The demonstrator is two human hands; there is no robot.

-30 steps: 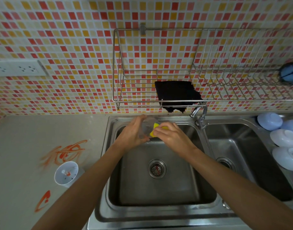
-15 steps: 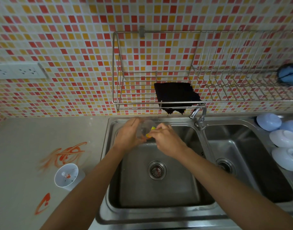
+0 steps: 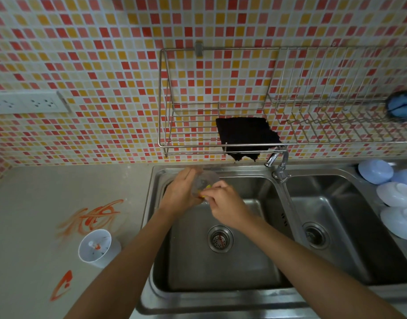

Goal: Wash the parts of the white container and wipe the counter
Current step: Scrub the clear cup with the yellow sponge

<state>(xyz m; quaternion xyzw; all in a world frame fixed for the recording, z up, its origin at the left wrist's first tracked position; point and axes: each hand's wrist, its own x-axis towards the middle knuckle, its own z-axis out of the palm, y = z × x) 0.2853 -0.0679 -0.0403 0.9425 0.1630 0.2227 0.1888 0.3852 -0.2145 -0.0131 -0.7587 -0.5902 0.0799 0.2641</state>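
Observation:
Over the back of the left sink basin (image 3: 220, 268), my left hand (image 3: 180, 192) grips a clear, round container part (image 3: 207, 179). My right hand (image 3: 225, 204) presses a yellow sponge (image 3: 204, 192) against that part; only a sliver of the sponge shows between the fingers. A white container cup (image 3: 95, 248) with orange residue inside stands on the grey counter (image 3: 36, 215) to the left of the sink. Orange sauce smears (image 3: 94, 215) mark the counter behind the cup, and another orange smear (image 3: 62, 285) lies in front of it.
A tap (image 3: 279, 162) stands between the two basins. A wire rack (image 3: 278, 125) on the tiled wall holds a black cloth (image 3: 246, 137) and a blue item (image 3: 402, 107). Several pale blue bowls (image 3: 393, 194) lie upside down at the right. A wall socket (image 3: 29, 103) is at left.
My right hand has slid the sponge down and left across the clear part, so less yellow shows. My left hand has stayed in place around the part.

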